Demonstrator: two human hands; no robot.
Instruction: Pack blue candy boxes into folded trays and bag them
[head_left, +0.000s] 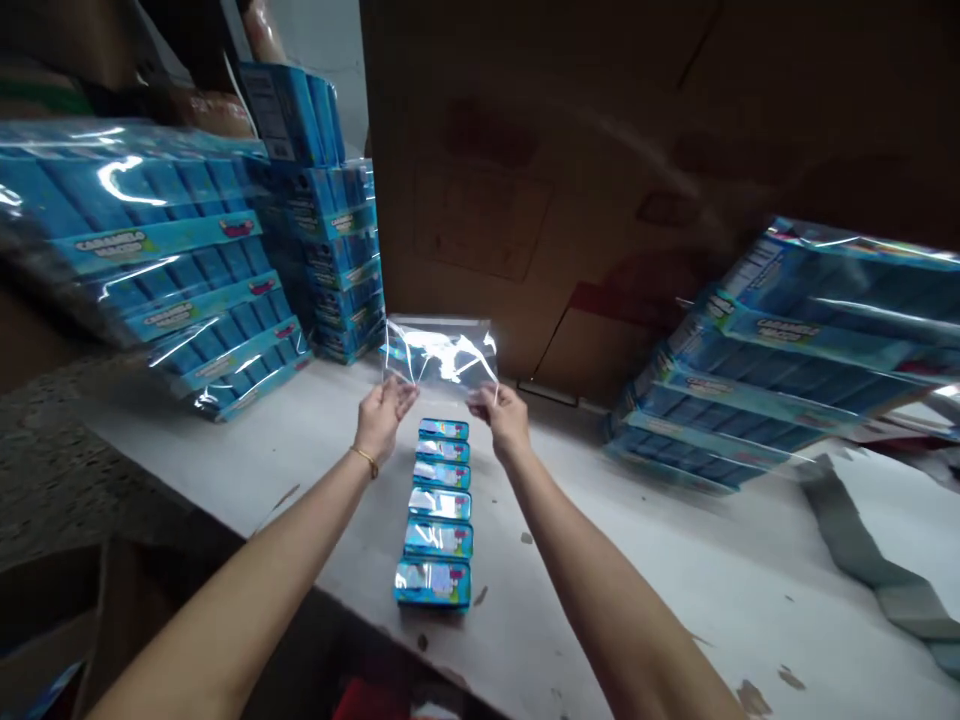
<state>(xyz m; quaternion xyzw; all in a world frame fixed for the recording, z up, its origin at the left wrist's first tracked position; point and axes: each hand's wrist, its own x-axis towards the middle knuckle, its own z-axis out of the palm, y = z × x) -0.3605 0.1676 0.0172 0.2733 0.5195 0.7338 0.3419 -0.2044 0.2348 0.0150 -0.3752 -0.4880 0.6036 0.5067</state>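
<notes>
A clear plastic bag or sheet (442,352), bright with reflections, stretches between my two hands. My left hand (381,418), with a thin gold bracelet at the wrist, pinches its lower left corner. The lower right corner is pinched by my right hand (504,414). Just below and between the hands, a column of several small blue packs (440,503) lies on the white table (330,520). Their shiny tops carry coloured print. The packs sit close together, and neither hand touches them.
Wrapped blue display boxes (180,240) are stacked at the left, with another blue stack (337,250) behind. More boxes (750,370) stand at the right. A large brown carton (510,200) walls off the back. Folded grey-white card (885,540) lies at the right edge.
</notes>
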